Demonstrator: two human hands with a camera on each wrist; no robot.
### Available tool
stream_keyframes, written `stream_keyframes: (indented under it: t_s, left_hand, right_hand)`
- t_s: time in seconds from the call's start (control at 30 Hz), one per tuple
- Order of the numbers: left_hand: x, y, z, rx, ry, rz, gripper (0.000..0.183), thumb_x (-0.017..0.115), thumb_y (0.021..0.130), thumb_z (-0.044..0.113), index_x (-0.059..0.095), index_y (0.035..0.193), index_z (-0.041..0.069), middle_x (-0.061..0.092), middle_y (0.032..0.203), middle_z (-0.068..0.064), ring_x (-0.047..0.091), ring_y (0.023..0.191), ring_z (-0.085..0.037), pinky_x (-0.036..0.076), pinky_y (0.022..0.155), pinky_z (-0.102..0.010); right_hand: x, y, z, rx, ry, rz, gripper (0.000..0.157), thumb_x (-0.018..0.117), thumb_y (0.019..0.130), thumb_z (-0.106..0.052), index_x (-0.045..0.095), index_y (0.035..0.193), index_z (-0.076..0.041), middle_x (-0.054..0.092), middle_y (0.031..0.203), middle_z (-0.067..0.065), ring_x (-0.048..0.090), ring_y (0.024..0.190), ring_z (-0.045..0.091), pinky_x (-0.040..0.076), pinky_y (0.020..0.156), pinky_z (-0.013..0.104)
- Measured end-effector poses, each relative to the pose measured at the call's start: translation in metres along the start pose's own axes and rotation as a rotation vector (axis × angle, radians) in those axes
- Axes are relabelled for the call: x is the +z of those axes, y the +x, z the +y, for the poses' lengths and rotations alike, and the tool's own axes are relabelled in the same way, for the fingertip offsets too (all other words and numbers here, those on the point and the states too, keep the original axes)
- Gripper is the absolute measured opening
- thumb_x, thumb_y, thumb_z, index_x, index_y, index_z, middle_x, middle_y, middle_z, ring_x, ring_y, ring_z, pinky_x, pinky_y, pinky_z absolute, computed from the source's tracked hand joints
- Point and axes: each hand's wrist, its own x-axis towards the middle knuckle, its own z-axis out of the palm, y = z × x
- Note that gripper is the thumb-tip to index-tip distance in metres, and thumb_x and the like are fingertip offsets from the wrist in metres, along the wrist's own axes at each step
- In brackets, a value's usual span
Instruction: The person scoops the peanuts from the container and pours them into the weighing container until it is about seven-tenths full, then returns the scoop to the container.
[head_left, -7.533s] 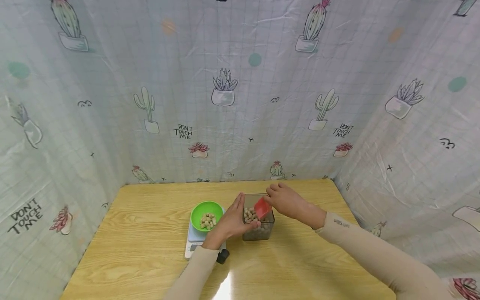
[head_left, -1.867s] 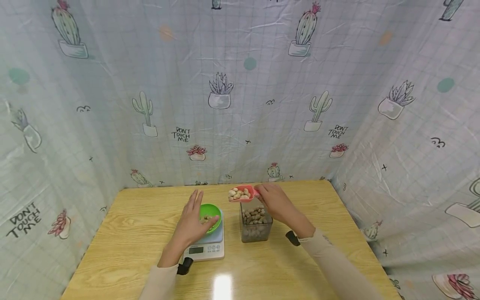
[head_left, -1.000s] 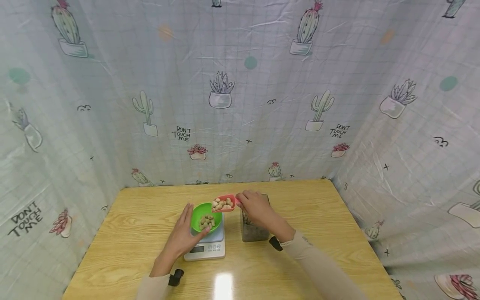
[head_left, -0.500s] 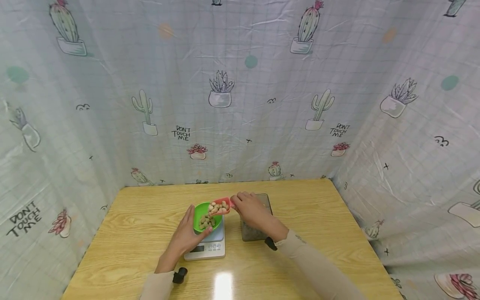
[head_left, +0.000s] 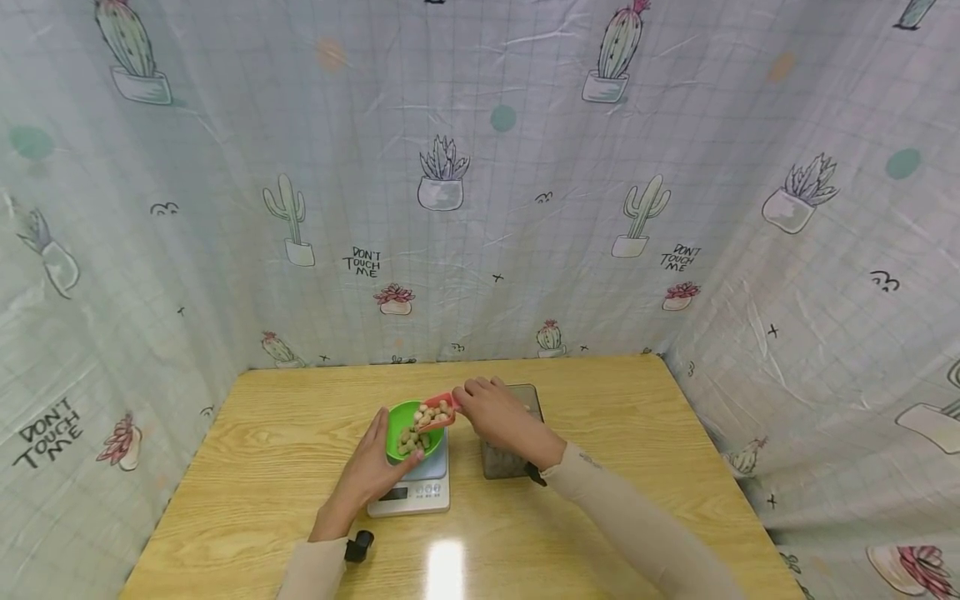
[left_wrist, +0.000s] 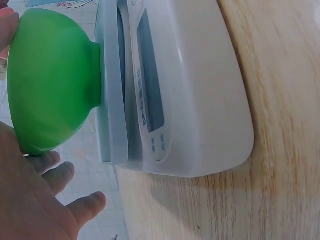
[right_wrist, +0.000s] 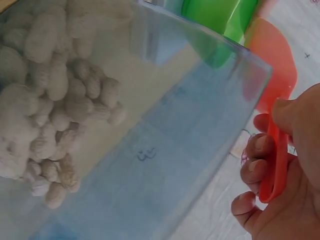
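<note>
A green bowl (head_left: 394, 432) holding several unshelled peanuts (head_left: 409, 442) sits on a white kitchen scale (head_left: 423, 497). My left hand (head_left: 369, 468) holds the bowl's side, its thumb at the near rim and its fingers along the left. In the left wrist view, that thumb and the fingers lie on opposite sides of the bowl (left_wrist: 52, 80). My right hand (head_left: 495, 417) grips the handle of a red scoop (head_left: 448, 419) loaded with peanuts. The scoop hangs over the bowl's right side, tilted toward it. In the right wrist view, the fingers curl round the scoop's handle (right_wrist: 275, 170).
Right of the scale stands a clear greyish container (head_left: 512, 465), partly hidden under my right forearm. More peanuts (right_wrist: 50, 90) lie inside it. All of this rests on a wooden table (head_left: 300, 433), with a cactus-print curtain (head_left: 480, 233) behind and at both sides.
The scoop was in the container at first, my left hand at that container. The left hand has since moved to the bowl. The right hand carried the loaded scoop left and lowered it over the bowl.
</note>
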Motion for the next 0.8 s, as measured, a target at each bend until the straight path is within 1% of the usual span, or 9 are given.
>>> stream_keyframes:
  t_s: [0.17, 0.3, 0.4, 0.63, 0.8]
  left_hand:
    - [0.0, 0.0, 0.0, -0.008, -0.002, -0.004, 0.111, 0.054, 0.076, 0.073, -0.009, 0.15, 0.018, 0.002, 0.159, -0.009, 0.017, 0.143, -0.036, 0.028, 0.108, -0.057]
    - [0.002, 0.0, -0.001, -0.008, -0.001, -0.003, 0.114, 0.053, 0.074, 0.075, -0.009, 0.15, 0.018, 0.001, 0.159, -0.009, 0.018, 0.143, -0.037, 0.029, 0.108, -0.057]
    - [0.002, -0.001, -0.002, -0.002, -0.005, 0.004, 0.115, 0.053, 0.074, 0.075, -0.005, 0.151, 0.014, 0.002, 0.159, -0.01, 0.019, 0.143, -0.037, 0.03, 0.107, -0.058]
    - [0.003, -0.001, -0.002, 0.0, -0.005, 0.003, 0.114, 0.053, 0.074, 0.075, -0.003, 0.151, 0.013, 0.003, 0.159, -0.011, 0.02, 0.142, -0.038, 0.031, 0.106, -0.058]
    - [0.002, 0.0, -0.002, -0.002, -0.01, 0.001, 0.114, 0.055, 0.075, 0.073, -0.003, 0.151, 0.012, 0.002, 0.159, -0.011, 0.019, 0.142, -0.038, 0.03, 0.106, -0.058]
  right_hand:
    - [-0.007, 0.007, -0.006, -0.013, -0.072, -0.065, 0.017, 0.044, 0.099, -0.034, 0.053, 0.108, -0.022, 0.059, 0.098, -0.005, 0.054, 0.085, 0.013, 0.037, 0.068, 0.028]
    - [-0.011, 0.011, -0.01, -0.045, -0.137, -0.07, 0.019, 0.042, 0.099, -0.034, 0.054, 0.11, -0.023, 0.059, 0.095, -0.005, 0.053, 0.083, 0.013, 0.033, 0.066, 0.027]
    - [-0.013, 0.014, -0.012, -0.062, -0.162, -0.067, 0.02, 0.043, 0.099, -0.033, 0.055, 0.11, -0.023, 0.06, 0.095, -0.005, 0.053, 0.083, 0.012, 0.031, 0.066, 0.027]
    - [-0.023, 0.019, -0.013, -0.069, -0.196, -0.08, 0.018, 0.047, 0.098, -0.025, 0.055, 0.114, -0.022, 0.061, 0.103, -0.003, 0.057, 0.093, 0.014, 0.042, 0.074, 0.03]
    - [-0.027, 0.019, -0.011, -0.058, -0.2, -0.091, 0.021, 0.05, 0.097, -0.023, 0.055, 0.116, -0.023, 0.062, 0.106, -0.003, 0.058, 0.098, 0.014, 0.045, 0.079, 0.031]
